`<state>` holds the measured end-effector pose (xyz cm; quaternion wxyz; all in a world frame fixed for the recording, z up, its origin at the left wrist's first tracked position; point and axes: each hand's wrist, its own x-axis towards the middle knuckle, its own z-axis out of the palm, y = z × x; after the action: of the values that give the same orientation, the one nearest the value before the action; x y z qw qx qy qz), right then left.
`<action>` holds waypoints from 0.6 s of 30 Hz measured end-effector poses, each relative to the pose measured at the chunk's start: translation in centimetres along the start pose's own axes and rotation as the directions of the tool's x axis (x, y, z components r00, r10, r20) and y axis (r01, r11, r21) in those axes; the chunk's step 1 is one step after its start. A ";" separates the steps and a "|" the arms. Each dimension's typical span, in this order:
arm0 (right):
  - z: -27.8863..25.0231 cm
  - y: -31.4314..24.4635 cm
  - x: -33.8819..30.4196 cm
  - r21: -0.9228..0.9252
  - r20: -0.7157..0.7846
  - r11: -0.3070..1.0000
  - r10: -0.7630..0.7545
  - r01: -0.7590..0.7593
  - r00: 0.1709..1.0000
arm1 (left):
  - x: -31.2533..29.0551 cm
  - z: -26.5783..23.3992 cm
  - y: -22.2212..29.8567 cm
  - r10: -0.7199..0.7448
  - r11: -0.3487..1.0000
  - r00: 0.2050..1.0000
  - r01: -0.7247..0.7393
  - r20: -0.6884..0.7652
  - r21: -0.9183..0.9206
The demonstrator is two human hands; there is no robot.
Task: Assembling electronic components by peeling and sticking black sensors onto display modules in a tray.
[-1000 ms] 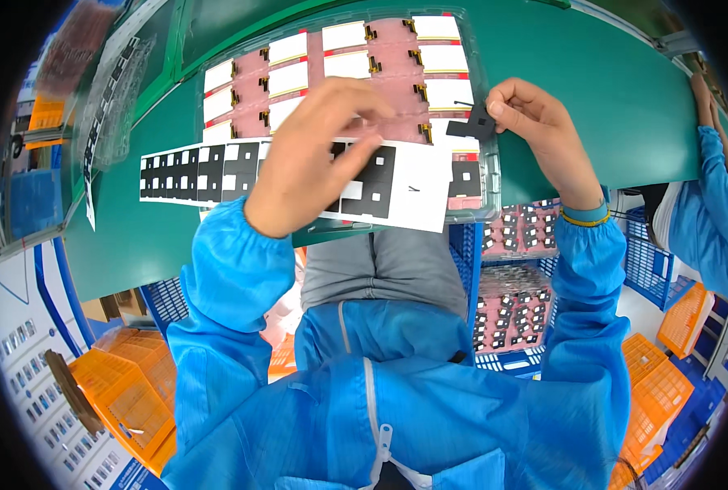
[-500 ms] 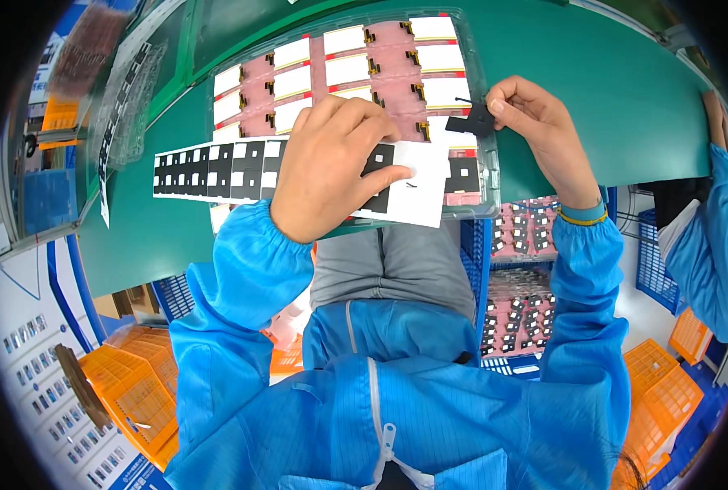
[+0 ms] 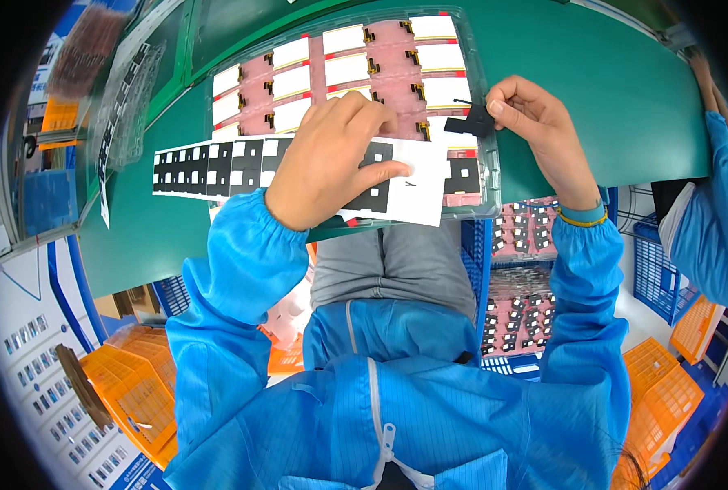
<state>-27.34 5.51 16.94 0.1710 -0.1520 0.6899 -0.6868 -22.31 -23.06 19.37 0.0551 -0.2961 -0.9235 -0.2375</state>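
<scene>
A green workbench (image 3: 601,114), parts tray (image 3: 392,77), orange crates (image 3: 131,396) and, apparently, a co-worker's sleeve (image 3: 713,249) at the distorted view edge indicate a factory workshop.

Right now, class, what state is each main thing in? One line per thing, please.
Left grip: spread, over the white strip
Right grip: pinching the loose black piece
Loose black piece: held at one end, off the white strip
White strip: partly hidden by the left grip
Tray: partly covered by the white strip
White rectangles: set in rows in the tray
</scene>
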 end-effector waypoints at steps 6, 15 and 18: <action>0.1 0.3 0.2 0.001 0.000 1.000 -0.012 0.012 1.000 | 0.5 -0.3 -0.9 0.010 0.988 0.998 -0.002 0.055 -0.156; -0.3 0.7 0.5 -0.011 -0.002 1.000 -0.008 0.008 1.000 | 0.8 -3.2 -1.1 -0.109 0.859 0.992 0.124 0.059 -0.497; -0.7 0.5 0.4 -0.026 0.007 1.000 -0.002 0.002 1.000 | -0.6 -6.6 -1.7 -0.219 0.799 0.975 0.153 -0.044 -0.582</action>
<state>-27.96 5.95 16.44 0.1709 -0.1574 0.6981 -0.6772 -23.02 -27.74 24.38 -0.0101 -0.1934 -0.8288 -0.5250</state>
